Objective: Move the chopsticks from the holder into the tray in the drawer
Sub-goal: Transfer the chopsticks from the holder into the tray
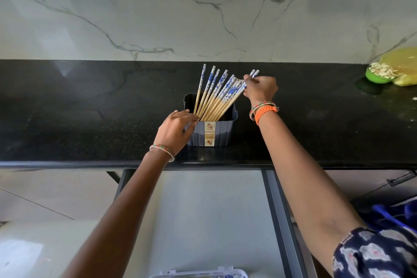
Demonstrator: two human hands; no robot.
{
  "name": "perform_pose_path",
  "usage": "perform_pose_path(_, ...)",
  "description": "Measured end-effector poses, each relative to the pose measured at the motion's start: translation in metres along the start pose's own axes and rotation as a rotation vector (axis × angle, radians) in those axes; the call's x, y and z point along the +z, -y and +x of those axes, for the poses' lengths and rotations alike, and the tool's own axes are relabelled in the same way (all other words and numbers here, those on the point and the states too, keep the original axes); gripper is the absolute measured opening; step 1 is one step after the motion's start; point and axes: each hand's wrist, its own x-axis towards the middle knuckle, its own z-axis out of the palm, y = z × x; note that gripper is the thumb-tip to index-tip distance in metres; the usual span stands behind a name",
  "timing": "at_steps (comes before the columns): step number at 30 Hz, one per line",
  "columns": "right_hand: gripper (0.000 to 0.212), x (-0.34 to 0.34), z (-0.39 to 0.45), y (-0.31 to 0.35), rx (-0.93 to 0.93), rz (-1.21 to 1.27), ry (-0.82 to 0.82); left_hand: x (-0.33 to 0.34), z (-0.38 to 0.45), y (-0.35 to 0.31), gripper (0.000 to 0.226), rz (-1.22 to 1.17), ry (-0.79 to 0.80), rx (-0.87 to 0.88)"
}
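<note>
A dark blue-grey holder (pixel 222 133) stands on the black counter (pixel 90 119). Several wooden chopsticks (pixel 216 95) with blue-and-white tops fan out of it, leaning right. My left hand (pixel 177 130) grips the holder's left wall and rim. My right hand (pixel 261 89) pinches the tops of the rightmost chopsticks, which still stand in the holder. Below the counter the drawer (pixel 214 210) is pulled open, with a pale liner inside. The edge of a clear plastic tray (pixel 198 274) shows at the bottom of the view.
A green bowl (pixel 378 75) of pale pieces and a yellow bag (pixel 404 67) sit at the counter's far right. A marble wall rises behind. The drawer's grey right rail (pixel 282 221) runs beside my right forearm. Tiled floor lies to the left.
</note>
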Motion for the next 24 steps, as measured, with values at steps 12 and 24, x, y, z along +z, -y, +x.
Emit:
perform_pose_path(12, 0.022, -0.096, -0.042, 0.064, -0.073, 0.490, -0.267, -0.039, -0.045, -0.024, 0.035, -0.196, -0.159, -0.054)
perform_pose_path(24, 0.025, -0.116, -0.278, -0.139, 0.855, 0.845, -0.106, 0.024, -0.220, 0.007, 0.032, -0.362, 0.031, -0.624)
